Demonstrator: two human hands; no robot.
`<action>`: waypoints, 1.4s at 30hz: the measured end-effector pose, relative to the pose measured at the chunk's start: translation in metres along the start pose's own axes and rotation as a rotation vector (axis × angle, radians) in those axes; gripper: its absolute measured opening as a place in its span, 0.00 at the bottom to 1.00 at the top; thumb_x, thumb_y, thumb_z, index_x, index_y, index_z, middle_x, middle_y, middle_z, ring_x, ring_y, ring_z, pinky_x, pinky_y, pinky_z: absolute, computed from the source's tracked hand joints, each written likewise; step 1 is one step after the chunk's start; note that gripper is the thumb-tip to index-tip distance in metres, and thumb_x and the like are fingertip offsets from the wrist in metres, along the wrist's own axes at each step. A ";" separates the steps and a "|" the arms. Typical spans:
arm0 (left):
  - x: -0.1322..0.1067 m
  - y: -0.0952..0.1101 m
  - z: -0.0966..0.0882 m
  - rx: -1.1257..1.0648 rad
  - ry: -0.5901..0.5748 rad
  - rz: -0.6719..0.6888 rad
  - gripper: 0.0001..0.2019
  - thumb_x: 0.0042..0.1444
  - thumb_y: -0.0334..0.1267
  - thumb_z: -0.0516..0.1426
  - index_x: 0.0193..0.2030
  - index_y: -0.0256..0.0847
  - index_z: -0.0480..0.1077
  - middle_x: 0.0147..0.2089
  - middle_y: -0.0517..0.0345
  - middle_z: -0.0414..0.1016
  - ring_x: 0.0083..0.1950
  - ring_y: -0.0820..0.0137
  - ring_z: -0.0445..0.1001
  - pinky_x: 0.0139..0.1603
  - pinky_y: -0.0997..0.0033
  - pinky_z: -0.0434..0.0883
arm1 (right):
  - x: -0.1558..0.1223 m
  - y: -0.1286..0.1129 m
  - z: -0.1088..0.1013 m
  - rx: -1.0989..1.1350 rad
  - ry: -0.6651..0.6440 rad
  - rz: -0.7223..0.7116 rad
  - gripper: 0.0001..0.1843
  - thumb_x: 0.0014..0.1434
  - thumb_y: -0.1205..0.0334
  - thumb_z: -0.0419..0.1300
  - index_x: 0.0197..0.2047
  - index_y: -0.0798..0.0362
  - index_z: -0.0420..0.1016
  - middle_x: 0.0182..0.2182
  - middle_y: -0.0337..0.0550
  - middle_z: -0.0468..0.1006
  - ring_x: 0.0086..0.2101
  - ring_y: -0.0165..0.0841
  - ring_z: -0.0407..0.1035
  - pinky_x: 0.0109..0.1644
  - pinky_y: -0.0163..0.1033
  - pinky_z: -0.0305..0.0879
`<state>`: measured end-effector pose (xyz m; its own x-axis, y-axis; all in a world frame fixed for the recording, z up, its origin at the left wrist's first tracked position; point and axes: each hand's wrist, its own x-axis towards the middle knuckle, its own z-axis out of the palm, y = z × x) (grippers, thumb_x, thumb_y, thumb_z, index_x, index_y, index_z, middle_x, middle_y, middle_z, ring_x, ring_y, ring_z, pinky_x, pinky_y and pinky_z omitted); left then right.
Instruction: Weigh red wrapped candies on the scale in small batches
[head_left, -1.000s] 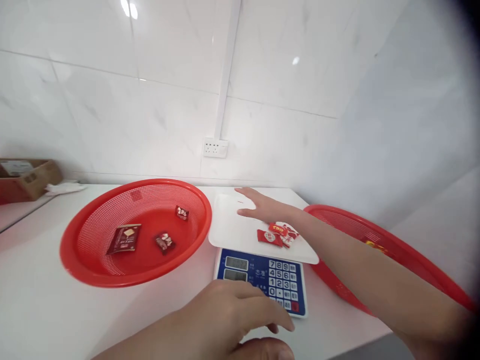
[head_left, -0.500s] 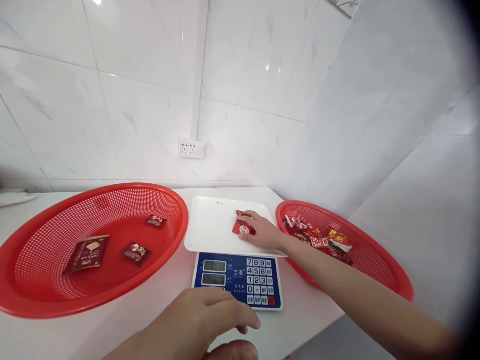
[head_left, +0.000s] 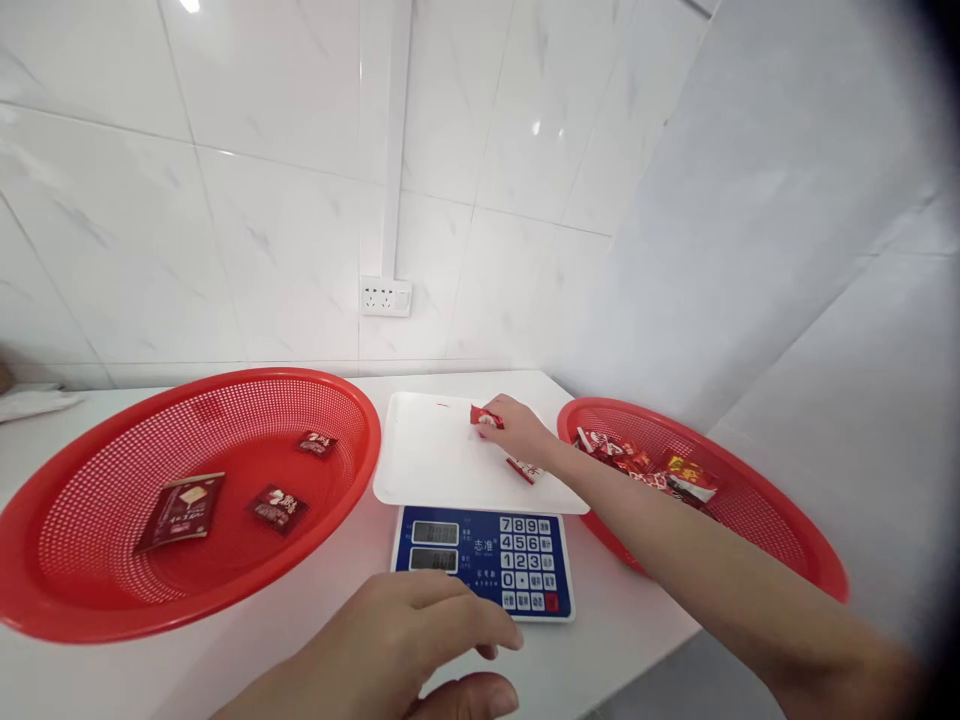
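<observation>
My right hand (head_left: 514, 430) is over the white weighing tray (head_left: 420, 450), its fingers closed on a small red snack packet (head_left: 487, 418). Under that wrist a second red-and-white packet (head_left: 523, 470) lies on the tray, partly covered. My left hand (head_left: 435, 640) hovers in front of the scale's blue keypad panel (head_left: 480, 560), thumb and fingers apart with nothing between them. It hides the lower left of the panel.
At left a red mesh basket (head_left: 97, 620) holds a large brown packet (head_left: 182, 510) and two smaller ones (head_left: 277, 508). Another red basket (head_left: 780, 510) at right holds several packets (head_left: 615, 450), partly behind my right arm. A tiled wall with a socket (head_left: 385, 296) stands behind.
My right hand has picked up the red packet from the tray and moved slightly up, uncovering the second packet. My left hand has stayed put. The view has shifted a little.
</observation>
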<state>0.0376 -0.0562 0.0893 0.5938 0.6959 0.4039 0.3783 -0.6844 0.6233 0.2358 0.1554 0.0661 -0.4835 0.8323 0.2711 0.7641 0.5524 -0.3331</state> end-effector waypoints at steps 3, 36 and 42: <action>0.002 0.002 -0.002 0.012 -0.032 -0.020 0.10 0.58 0.43 0.51 0.42 0.47 0.70 0.39 0.60 0.78 0.39 0.75 0.76 0.36 0.84 0.70 | 0.017 -0.030 -0.008 0.112 -0.016 0.080 0.08 0.55 0.58 0.55 0.30 0.53 0.70 0.32 0.43 0.72 0.32 0.34 0.67 0.37 0.39 0.62; -0.003 0.004 0.001 0.083 -0.015 0.015 0.13 0.58 0.46 0.51 0.45 0.46 0.70 0.39 0.57 0.79 0.39 0.73 0.77 0.37 0.79 0.72 | 0.012 0.003 -0.029 -0.166 -0.423 0.081 0.07 0.52 0.58 0.59 0.33 0.52 0.70 0.40 0.46 0.75 0.38 0.37 0.69 0.37 0.36 0.62; -0.005 0.005 0.001 0.044 -0.014 -0.021 0.12 0.58 0.45 0.52 0.45 0.47 0.71 0.41 0.58 0.79 0.42 0.73 0.76 0.41 0.79 0.72 | 0.014 0.004 -0.029 -0.139 -0.477 0.119 0.06 0.51 0.61 0.58 0.33 0.52 0.66 0.36 0.45 0.76 0.33 0.36 0.70 0.32 0.36 0.61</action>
<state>0.0372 -0.0635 0.0898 0.5949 0.7074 0.3818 0.4211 -0.6788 0.6015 0.2441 0.1676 0.0947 -0.5062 0.8353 -0.2146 0.8595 0.4684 -0.2045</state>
